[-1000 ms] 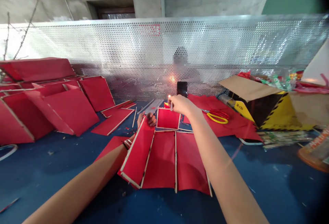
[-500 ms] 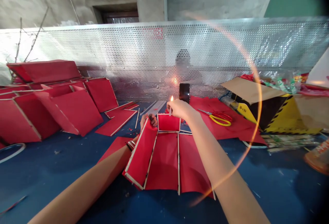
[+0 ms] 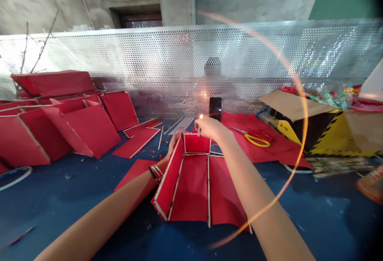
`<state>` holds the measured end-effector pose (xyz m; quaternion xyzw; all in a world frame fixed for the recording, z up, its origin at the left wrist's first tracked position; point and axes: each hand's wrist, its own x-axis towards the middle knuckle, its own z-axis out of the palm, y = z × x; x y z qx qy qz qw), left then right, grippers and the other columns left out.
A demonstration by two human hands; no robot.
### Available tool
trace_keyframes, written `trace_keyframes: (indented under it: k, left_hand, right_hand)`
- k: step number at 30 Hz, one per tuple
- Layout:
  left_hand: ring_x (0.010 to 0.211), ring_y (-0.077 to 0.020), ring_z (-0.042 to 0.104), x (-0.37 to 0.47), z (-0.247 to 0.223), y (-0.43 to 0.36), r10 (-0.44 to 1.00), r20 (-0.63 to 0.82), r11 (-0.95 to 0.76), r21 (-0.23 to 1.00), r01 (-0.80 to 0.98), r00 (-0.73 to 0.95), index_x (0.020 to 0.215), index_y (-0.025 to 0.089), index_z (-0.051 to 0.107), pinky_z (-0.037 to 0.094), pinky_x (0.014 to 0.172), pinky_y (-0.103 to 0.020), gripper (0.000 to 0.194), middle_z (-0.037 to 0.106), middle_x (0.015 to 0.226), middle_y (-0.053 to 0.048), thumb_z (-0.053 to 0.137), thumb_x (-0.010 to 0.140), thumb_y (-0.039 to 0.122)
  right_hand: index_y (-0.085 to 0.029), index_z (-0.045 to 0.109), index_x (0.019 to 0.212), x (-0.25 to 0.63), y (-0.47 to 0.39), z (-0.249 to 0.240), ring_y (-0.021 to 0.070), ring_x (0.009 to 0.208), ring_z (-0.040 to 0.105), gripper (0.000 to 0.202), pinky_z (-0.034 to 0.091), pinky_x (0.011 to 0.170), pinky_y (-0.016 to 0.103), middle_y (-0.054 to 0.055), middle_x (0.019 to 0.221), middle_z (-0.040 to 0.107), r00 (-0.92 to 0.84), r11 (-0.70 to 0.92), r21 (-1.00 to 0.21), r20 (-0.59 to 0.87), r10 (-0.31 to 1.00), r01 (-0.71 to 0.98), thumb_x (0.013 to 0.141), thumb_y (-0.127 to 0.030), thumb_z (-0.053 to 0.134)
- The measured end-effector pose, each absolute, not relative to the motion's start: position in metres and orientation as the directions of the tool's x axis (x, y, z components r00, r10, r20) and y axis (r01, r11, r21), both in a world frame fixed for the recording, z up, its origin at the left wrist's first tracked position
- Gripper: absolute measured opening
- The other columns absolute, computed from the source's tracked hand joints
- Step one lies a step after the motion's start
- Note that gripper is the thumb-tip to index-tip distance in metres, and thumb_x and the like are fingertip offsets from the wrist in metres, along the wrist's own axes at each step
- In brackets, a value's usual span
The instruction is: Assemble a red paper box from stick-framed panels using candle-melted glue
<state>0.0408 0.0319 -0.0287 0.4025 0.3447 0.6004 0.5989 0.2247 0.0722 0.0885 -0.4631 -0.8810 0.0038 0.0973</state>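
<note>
A partly folded red paper box [image 3: 191, 189] with pale stick ribs lies in front of me. Its left side panel stands steeply, and a small end panel [image 3: 197, 144] is upright at the far end. Against the outside of the left panel, near its far corner, my left hand [image 3: 171, 145] holds the box; its fingers are partly hidden. My right hand [image 3: 208, 127] is closed around a small pale lighter [image 3: 199, 131], just above the end panel. A small flame [image 3: 201, 116] burns at the lighter's top.
Red-and-yellow scissors [image 3: 256, 139] lie on red paper [image 3: 278, 153] at right, near a black phone [image 3: 215, 108]. Several finished red boxes [image 3: 86, 129] crowd the left. A yellow-black carton [image 3: 324, 133] stands at right, before a perforated metal screen [image 3: 161, 61].
The left panel has tilted more upright. My left fingers have shifted from over its far corner to its outer side. The right hand with the lit lighter has barely moved.
</note>
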Motion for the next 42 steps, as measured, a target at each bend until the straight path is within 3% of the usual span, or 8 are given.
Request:
trace_keyframes:
  k: [3, 6, 11, 20, 27, 30, 37, 42]
  left_hand:
    - [0.126, -0.0201, 0.039, 0.049, -0.031, 0.045, 0.986, 0.16, -0.162, 0.891, -0.425, -0.04, 0.101, 0.022, 0.063, 0.034, 0.101, -0.027, 0.037, 0.061, 0.114, -0.003, 0.07, 0.066, 0.014]
    - [0.12, -0.0277, 0.046, 0.064, -0.023, 0.059, 0.999, 0.045, -0.034, 0.866, -0.499, 0.01, 0.086, 0.017, 0.066, 0.037, 0.099, -0.036, 0.02, 0.068, 0.097, -0.007, 0.063, 0.071, 0.03]
    - [0.107, -0.0292, 0.057, 0.076, -0.012, 0.068, 0.997, 0.013, 0.029, 0.829, -0.559, 0.072, 0.078, 0.014, 0.065, 0.039, 0.097, -0.04, 0.022, 0.07, 0.086, -0.008, 0.057, 0.073, 0.034]
    - [0.106, -0.0277, 0.058, 0.075, -0.016, 0.065, 0.999, 0.023, -0.003, 0.852, -0.524, 0.032, 0.082, 0.016, 0.066, 0.041, 0.093, -0.035, 0.019, 0.071, 0.084, -0.006, 0.057, 0.073, 0.03]
    - [0.101, -0.0297, 0.059, 0.074, -0.019, 0.068, 0.998, -0.017, 0.048, 0.862, -0.504, 0.065, 0.096, 0.013, 0.066, 0.045, 0.087, -0.04, 0.038, 0.068, 0.095, -0.009, 0.054, 0.078, 0.045]
    - [0.098, -0.0243, 0.058, 0.074, -0.018, 0.069, 0.998, -0.027, 0.053, 0.865, -0.499, 0.06, 0.105, 0.013, 0.06, 0.045, 0.086, -0.042, 0.039, 0.063, 0.105, -0.009, 0.05, 0.083, 0.045]
    - [0.097, -0.0223, 0.059, 0.075, -0.016, 0.068, 0.996, -0.043, 0.073, 0.868, -0.491, 0.073, 0.105, 0.013, 0.059, 0.045, 0.086, -0.043, 0.039, 0.062, 0.106, -0.008, 0.049, 0.084, 0.045]
    - [0.1, -0.0298, 0.059, 0.075, -0.013, 0.067, 0.995, -0.02, 0.064, 0.868, -0.492, 0.095, 0.09, 0.012, 0.067, 0.045, 0.086, -0.04, 0.033, 0.069, 0.091, -0.01, 0.055, 0.077, 0.041]
  right_hand:
    - [-0.018, 0.065, 0.087, 0.225, 0.071, 0.09, 0.0172, 0.071, 0.061, 0.024, 0.039, 0.058, 0.025, 0.01, 0.085, 0.068, -0.547, 0.566, -0.106, 0.165, 0.821, 0.817, 0.073, -0.007, 0.049]
    - [-0.017, 0.066, 0.086, 0.225, 0.069, 0.092, 0.0181, 0.073, 0.062, 0.022, 0.04, 0.06, 0.026, 0.011, 0.086, 0.068, -0.543, 0.561, -0.09, 0.165, 0.823, 0.823, 0.073, -0.007, 0.05]
    - [-0.016, 0.065, 0.088, 0.224, 0.067, 0.094, 0.0184, 0.073, 0.062, 0.023, 0.04, 0.061, 0.027, 0.011, 0.087, 0.067, -0.541, 0.558, -0.086, 0.159, 0.826, 0.826, 0.074, -0.008, 0.049]
    - [-0.016, 0.065, 0.089, 0.223, 0.07, 0.091, 0.0178, 0.077, 0.061, 0.026, 0.041, 0.063, 0.026, 0.01, 0.087, 0.067, -0.553, 0.569, -0.097, 0.149, 0.82, 0.817, 0.072, -0.005, 0.049]
    - [-0.018, 0.065, 0.091, 0.223, 0.078, 0.088, 0.018, 0.082, 0.061, 0.028, 0.041, 0.067, 0.026, 0.009, 0.089, 0.067, -0.576, 0.591, -0.091, 0.148, 0.804, 0.801, 0.071, -0.004, 0.051]
    - [-0.017, 0.065, 0.091, 0.222, 0.078, 0.087, 0.018, 0.082, 0.061, 0.028, 0.041, 0.068, 0.026, 0.01, 0.09, 0.067, -0.575, 0.588, -0.098, 0.134, 0.807, 0.803, 0.07, -0.005, 0.051]
    - [-0.016, 0.063, 0.09, 0.222, 0.069, 0.095, 0.0164, 0.076, 0.061, 0.018, 0.041, 0.063, 0.025, 0.009, 0.085, 0.067, -0.591, 0.605, -0.19, 0.127, 0.796, 0.773, 0.074, -0.022, 0.057]
    - [-0.018, 0.058, 0.098, 0.242, 0.064, 0.112, 0.017, 0.077, 0.059, 0.039, 0.041, 0.064, 0.026, 0.009, 0.091, 0.065, -0.492, 0.558, -0.356, 0.264, 0.83, 0.749, 0.084, -0.05, 0.041]
